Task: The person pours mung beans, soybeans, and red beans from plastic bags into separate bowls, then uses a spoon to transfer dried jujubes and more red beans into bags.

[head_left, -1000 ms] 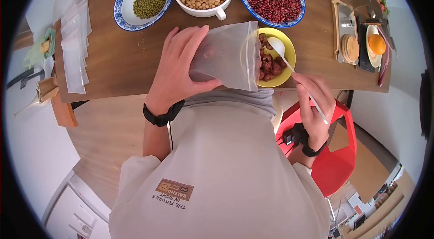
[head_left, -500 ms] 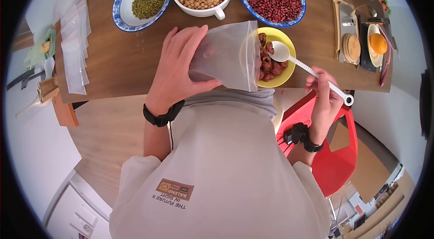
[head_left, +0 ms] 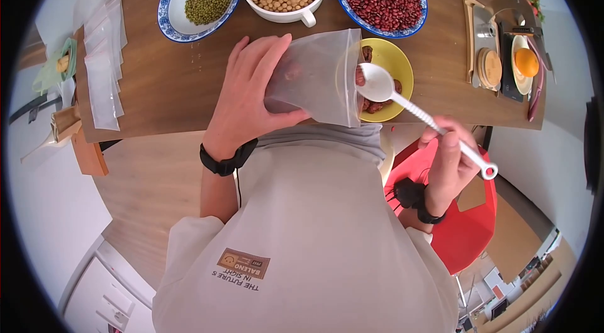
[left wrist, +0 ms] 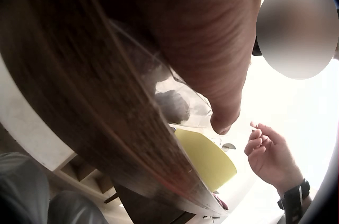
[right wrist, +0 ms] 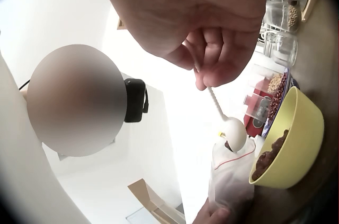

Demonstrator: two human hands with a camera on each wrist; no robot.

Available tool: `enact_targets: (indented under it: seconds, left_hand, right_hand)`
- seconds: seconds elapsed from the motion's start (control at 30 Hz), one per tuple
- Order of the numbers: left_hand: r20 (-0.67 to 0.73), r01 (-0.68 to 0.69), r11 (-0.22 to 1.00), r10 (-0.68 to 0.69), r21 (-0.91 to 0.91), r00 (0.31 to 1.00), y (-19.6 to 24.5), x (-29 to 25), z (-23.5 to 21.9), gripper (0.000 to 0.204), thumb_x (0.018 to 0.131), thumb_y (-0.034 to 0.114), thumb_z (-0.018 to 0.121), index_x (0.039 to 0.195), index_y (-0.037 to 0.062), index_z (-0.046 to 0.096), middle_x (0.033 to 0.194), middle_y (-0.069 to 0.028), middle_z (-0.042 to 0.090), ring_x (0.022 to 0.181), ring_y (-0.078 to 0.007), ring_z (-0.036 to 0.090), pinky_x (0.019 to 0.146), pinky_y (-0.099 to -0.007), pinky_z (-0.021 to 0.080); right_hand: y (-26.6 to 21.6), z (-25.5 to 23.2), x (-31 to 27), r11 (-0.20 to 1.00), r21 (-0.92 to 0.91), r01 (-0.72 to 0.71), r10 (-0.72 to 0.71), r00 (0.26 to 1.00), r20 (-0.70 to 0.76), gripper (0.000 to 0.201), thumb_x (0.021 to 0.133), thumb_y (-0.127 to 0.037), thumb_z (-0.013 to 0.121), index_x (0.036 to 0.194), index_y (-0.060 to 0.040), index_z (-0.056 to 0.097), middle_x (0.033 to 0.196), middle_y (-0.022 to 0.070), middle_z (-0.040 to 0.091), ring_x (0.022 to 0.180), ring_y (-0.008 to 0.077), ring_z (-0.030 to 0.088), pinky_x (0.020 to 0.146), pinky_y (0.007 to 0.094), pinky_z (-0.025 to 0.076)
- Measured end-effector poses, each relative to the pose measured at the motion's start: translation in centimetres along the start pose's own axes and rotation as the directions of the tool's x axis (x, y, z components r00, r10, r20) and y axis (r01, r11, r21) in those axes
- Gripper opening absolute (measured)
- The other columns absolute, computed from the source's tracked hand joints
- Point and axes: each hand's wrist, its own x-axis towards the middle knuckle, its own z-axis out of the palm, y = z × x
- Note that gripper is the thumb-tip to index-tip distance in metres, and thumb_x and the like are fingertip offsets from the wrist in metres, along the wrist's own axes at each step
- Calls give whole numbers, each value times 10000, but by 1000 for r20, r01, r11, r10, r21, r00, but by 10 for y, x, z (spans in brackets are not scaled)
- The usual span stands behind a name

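Note:
My left hand (head_left: 245,97) holds a clear zip bag (head_left: 324,75) on its side, thumb below and fingers above, its mouth facing right. A few dark lumps (left wrist: 172,106) lie inside it in the left wrist view. With thumb and fingertips, my right hand (head_left: 452,160) pinches the ribbed handle of a white plastic spoon (head_left: 376,84). The spoon's bowl is at the bag's mouth, a dark-red piece at its tip. Right behind the bag's mouth, a yellow bowl (head_left: 406,75) contains wrinkled dark-red dried fruit (head_left: 375,107), partly hidden by bag and spoon.
Along the back stand a patterned dish (head_left: 168,9) of green beans, a white handled bowl (head_left: 307,18) of chickpeas and a patterned dish (head_left: 423,2) of red beans. Flat plastic bags (head_left: 100,90) lie at left. An orange (head_left: 526,62) sits at right, near a wooden tray (head_left: 467,37).
The spoon has moved from the fruit in the yellow bowl leftward to the bag's mouth, carrying a piece. My right hand has shifted with it; the left hand and bag stay nearly still.

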Motion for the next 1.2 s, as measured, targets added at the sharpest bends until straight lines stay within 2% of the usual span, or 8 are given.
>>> enact_targets:
  seconds: [0.2,0.4,0.47,0.6,0.67,0.77,0.83,1.2]
  left_hand:
    - [18,10,1000,-10,9,1000,-1,-2,-2,1053,604,319,926,1506,68,443,1416,-144,536,1301,-352,502,1176,-604,317]
    - [11,11,1000,-11,16,1000,0,-3,-1,1039,619,323,921,1505,68,442,1417,-147,534,1303,-354,500,1174,-602,318]
    - [-11,1,1000,0,11,1000,1,-2,-1,998,657,356,912,1502,86,454,1377,-135,540,1262,-348,522,1153,-604,334]
    - [-14,-4,1000,5,12,1000,0,-3,-1,995,659,354,911,1500,85,453,1380,-138,538,1268,-350,518,1155,-603,333]
    - [-11,-5,1000,5,12,1000,0,-3,-1,996,658,353,911,1501,84,452,1382,-138,537,1271,-351,517,1156,-603,332]
    - [-1,4,1000,-4,13,1000,0,-2,-1,997,658,353,911,1501,84,452,1384,-137,536,1275,-354,514,1159,-602,329]
    - [-1,3,1000,-3,12,1000,0,-3,0,1001,655,355,912,1501,83,451,1386,-134,536,1274,-352,515,1159,-604,327]
    - [45,30,999,-31,21,999,-1,-4,-1,1080,581,295,930,1508,51,431,1463,-157,520,1347,-366,472,1200,-595,297]
  right_hand:
    - [-16,17,8,915,-239,325,-194,875,444,177,960,-112,674,992,46,747,857,124,705,770,211,661,650,330,522]
    - [-9,-4,8,909,-301,288,-231,950,210,133,932,0,662,1018,27,759,874,113,712,731,199,665,642,318,518]
    - [-3,-6,13,850,-489,196,-151,980,129,139,949,-15,657,1033,21,761,876,112,715,736,192,668,644,305,516]
    - [16,-2,24,856,-483,186,-101,975,196,158,955,-56,693,1085,-3,765,930,116,722,769,173,670,652,283,511]
    - [23,-4,24,862,-463,208,-118,969,216,168,981,-90,679,1105,-16,765,958,110,723,781,152,663,664,271,510]
    - [28,-8,22,936,-352,-7,71,983,169,199,1017,-119,642,1133,0,752,965,100,723,798,140,657,694,266,518]
    - [36,-13,19,989,-112,-100,108,992,66,241,1039,-152,621,1166,21,733,970,95,722,817,133,649,718,268,525]
    - [52,-7,26,967,43,-253,251,967,37,290,1060,-191,596,1196,38,712,963,81,708,837,132,628,735,280,525]
